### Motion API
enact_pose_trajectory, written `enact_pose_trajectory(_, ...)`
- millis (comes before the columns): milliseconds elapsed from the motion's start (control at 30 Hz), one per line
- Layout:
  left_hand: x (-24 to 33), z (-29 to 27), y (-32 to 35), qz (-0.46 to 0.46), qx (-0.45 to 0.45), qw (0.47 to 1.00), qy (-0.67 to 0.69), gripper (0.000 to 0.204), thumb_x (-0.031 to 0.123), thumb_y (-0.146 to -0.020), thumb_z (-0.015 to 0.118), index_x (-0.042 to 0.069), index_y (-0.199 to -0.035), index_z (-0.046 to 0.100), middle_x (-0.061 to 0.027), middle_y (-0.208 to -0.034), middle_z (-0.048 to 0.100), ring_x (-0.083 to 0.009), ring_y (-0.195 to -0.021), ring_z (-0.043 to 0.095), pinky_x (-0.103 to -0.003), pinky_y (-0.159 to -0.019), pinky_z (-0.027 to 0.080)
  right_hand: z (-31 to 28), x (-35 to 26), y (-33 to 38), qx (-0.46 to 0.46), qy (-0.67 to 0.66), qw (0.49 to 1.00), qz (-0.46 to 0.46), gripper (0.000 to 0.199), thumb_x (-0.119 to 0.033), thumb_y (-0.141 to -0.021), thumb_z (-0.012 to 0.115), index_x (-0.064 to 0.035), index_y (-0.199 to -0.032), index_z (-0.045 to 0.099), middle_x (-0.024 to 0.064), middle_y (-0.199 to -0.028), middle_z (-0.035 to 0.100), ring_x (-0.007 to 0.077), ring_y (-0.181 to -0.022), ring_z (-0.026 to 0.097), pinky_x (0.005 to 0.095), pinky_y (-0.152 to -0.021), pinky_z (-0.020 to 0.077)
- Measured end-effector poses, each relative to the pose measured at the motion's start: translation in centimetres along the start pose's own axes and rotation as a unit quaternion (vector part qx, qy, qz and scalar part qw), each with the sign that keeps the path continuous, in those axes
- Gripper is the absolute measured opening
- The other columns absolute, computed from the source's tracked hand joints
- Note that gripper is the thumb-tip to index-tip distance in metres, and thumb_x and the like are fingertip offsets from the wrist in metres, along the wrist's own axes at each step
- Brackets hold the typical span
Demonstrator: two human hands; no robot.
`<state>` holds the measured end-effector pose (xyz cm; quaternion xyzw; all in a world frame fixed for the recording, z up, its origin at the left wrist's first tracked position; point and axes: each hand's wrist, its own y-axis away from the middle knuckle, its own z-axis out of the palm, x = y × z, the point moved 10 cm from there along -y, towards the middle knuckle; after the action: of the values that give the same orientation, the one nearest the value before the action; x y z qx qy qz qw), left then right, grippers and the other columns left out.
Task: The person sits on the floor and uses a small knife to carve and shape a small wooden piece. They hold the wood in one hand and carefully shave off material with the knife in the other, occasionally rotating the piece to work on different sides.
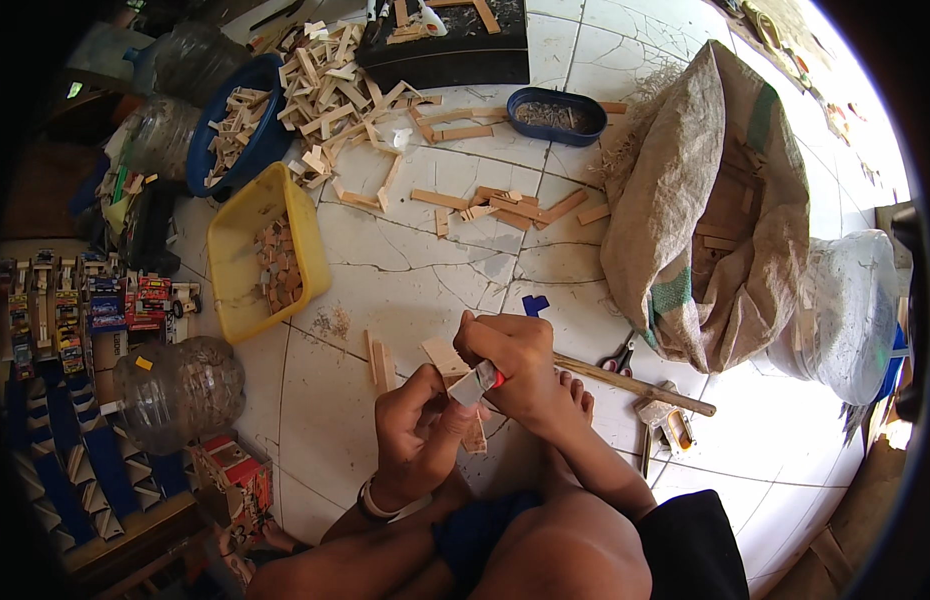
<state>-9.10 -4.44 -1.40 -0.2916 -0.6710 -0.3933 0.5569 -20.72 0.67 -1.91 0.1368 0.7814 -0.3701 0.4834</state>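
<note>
My left hand (417, 432) grips a small wood piece (474, 436) near my knee; my right hand (510, 362) clenches a knife (479, 383) against it. Right lies a hammer (653, 398). Left sits a yellow tub (247, 262); far right slumps a coarse sack (700, 210).

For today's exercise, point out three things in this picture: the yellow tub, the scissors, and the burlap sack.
yellow tub (228, 262): head view, bare floor of the tub.
scissors (618, 357): head view, where the handles meet the blades.
burlap sack (675, 180): head view, outer side of the cloth.
</note>
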Motion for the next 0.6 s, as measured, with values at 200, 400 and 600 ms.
enact_pose_trajectory(200, 0.0, -0.1, -0.01, 0.006, 0.002, 1.0, -0.016, 0.029, 0.015, -0.1, 0.066, -0.008, -0.118, 0.06, -0.0114, -0.091, 0.07, -0.0147, -0.08, 0.069, -0.029, -0.071, 0.057, 0.05, -0.26, -0.09, -0.002, 0.009, 1.0, 0.005, 0.022, -0.004, -0.086, 0.071, -0.0062, -0.074, 0.053, 0.0098, -0.06, 0.055, 0.0329, -0.053, 0.058, 0.0402, -0.049, 0.0448)
enact_pose_trajectory(400, 0.13, -0.27, 0.06, 0.02, 0.008, 0.999, -0.025, 0.028, 0.014, -0.1, 0.066, -0.008, -0.116, 0.061, -0.0112, -0.09, 0.07, -0.0153, -0.079, 0.071, -0.028, -0.07, 0.057, 0.15, -0.57, -0.09, -0.006, 0.021, 1.0, -0.005, 0.022, -0.005, -0.086, 0.07, -0.0071, -0.074, 0.053, 0.009, -0.059, 0.055, 0.0319, -0.052, 0.058, 0.0399, -0.048, 0.0446)
enact_pose_trajectory(600, 0.3, -0.33, -0.05, 0.02, 0.006, 0.999, -0.029, 0.03, 0.017, -0.1, 0.066, -0.008, -0.116, 0.061, -0.0102, -0.089, 0.07, -0.015, -0.078, 0.07, -0.029, -0.069, 0.056, 0.22, -0.34, -0.06, -0.005, 0.017, 1.0, 0.014, 0.022, -0.005, -0.087, 0.07, -0.0067, -0.073, 0.052, 0.0094, -0.059, 0.055, 0.0319, -0.052, 0.058, 0.04, -0.049, 0.0447)
